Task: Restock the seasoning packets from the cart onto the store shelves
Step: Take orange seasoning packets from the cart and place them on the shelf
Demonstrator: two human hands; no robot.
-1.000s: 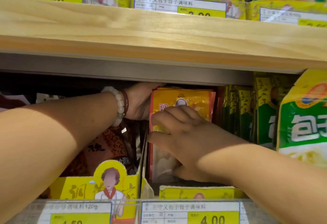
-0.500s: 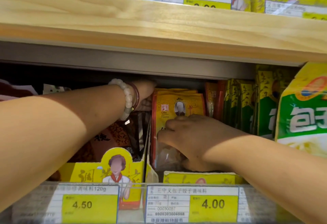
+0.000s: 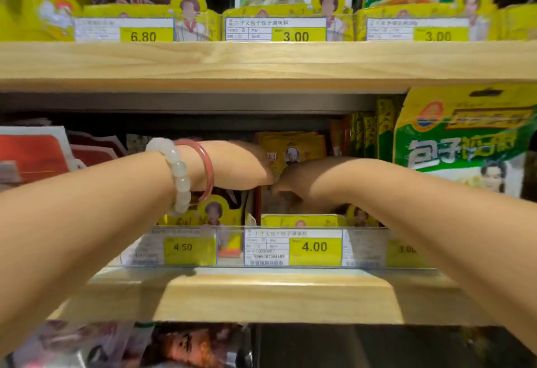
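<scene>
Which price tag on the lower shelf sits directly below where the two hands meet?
The 4.00 tag, the middle one; the 4.50 tag lies left, the third is arm-covered.

One head-worn wide-angle view, close to the shelves, faces straight into the middle shelf (image 3: 276, 298). The upper shelf (image 3: 261, 62) crosses near the top; both forearms enter from the bottom corners.
</scene>
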